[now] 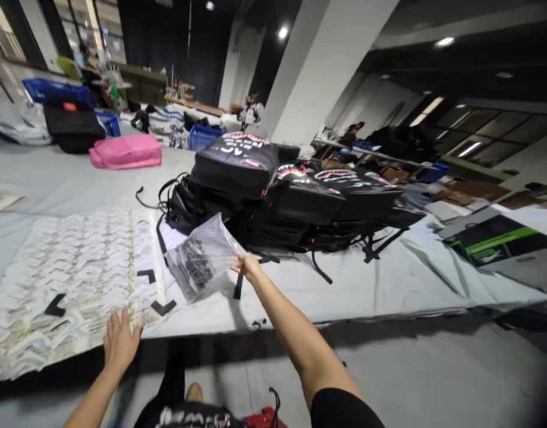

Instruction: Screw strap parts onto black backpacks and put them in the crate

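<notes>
- Right hand point(245, 263) is gripping the bag point(220, 241) by one edge.
- The bag is slanting over the tabletop point(300, 288), near the black backpacks point(295, 205), dark contents point(194, 261) showing through.
- Left hand point(120, 342) is resting at the sheet's near edge point(88, 333), fingers spread wide.

Long table point(300, 294), pale covering, wrinkled toward right end. Left part: flat sheet point(142, 235) with rows of white chevron shapes, reaching front edge. Black angled pieces point(54, 305) on sheet, one at its right margin. Middle: heaped black backpacks point(300, 205), straps point(321, 271) trailing onto surface. Far side, left: pink bag point(126, 151), black bag point(72, 128) with red label just beside. Small dark scrap point(258, 324) near front edge.
</notes>
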Motion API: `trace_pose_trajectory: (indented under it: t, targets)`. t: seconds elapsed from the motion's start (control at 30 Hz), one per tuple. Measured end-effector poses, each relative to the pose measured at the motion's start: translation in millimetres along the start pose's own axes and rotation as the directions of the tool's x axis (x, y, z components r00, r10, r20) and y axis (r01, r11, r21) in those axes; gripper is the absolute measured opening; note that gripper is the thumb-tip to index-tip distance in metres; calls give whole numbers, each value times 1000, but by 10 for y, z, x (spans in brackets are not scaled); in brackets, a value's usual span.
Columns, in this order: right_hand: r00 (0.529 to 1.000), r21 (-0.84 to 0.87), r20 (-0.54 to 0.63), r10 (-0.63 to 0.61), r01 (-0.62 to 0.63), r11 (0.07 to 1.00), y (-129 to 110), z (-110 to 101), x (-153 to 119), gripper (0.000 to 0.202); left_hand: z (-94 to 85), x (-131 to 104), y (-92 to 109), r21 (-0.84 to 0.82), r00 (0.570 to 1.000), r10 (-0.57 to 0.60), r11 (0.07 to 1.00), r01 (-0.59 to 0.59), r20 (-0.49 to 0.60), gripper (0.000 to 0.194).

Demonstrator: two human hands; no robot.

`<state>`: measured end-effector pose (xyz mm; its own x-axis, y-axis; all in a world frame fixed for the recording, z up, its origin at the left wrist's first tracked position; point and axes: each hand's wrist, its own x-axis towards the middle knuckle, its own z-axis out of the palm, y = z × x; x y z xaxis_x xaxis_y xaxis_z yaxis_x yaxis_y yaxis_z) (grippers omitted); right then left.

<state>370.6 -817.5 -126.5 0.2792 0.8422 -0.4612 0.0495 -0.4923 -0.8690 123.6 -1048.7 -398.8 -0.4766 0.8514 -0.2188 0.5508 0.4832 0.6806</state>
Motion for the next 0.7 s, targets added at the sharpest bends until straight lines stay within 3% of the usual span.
trace_pose_trajectory:
  t: [0.1, 0.23, 0.33, 0.47, 0.57, 0.7]
  targets:
    - [983, -86, -87, 163, -171, 982, 545, -181, 265, 27, -152, 207, 0, 67, 999, -17, 998, 13, 49, 76]
    - [965, -59, -124, 231, -239, 969, 713, -383, 454, 28, -193, 427, 360, 8, 995, 97, 995, -97, 34, 77]
    - [966, 22, -145, 214, -213, 977, 663, -639, 456, 30, -84, 568, 866, -85, 957, 291, 954, -289, 12, 76]
    - [952, 112, -242, 186, -162, 980, 725, -1160, 254, 36, 150, 695, 1721, -263, 821, 570, 793, -549, 6, 67]
    - [932, 145, -305, 196, -158, 977, 824, -1639, 42, 37, 351, 683, 2349, -393, 744, 668, 691, -607, 25, 62]
    - [904, 178, -364, 223, -168, 970, 886, -2434, -181, 35, 729, 519, 3073, -538, 691, 714, 628, -563, 110, 61]
